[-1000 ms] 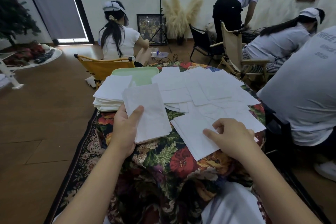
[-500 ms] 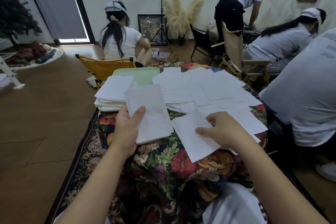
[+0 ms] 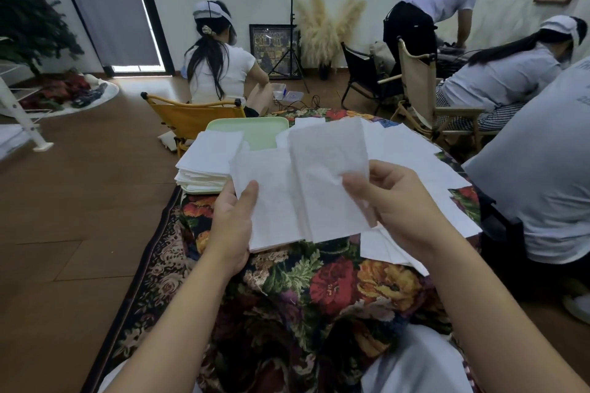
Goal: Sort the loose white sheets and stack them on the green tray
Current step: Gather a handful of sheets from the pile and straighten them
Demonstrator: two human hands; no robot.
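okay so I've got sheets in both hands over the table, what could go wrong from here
1. The right hand pinches its sheet at one crumpled spot; thin paper may crease or tear there.
2. The left hand holds its bundle mainly by one edge, so sheets could fan out or slip as the new one is added.
3. The stack overhangs the green tray at the near left edge; a careless drop might push it off.

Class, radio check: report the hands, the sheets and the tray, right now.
Left hand grips small bundle of sheets. Right hand pinches single sheet, raised beside bundle. Green tray holds stack at left; loose sheets cover table. Path to tray open.
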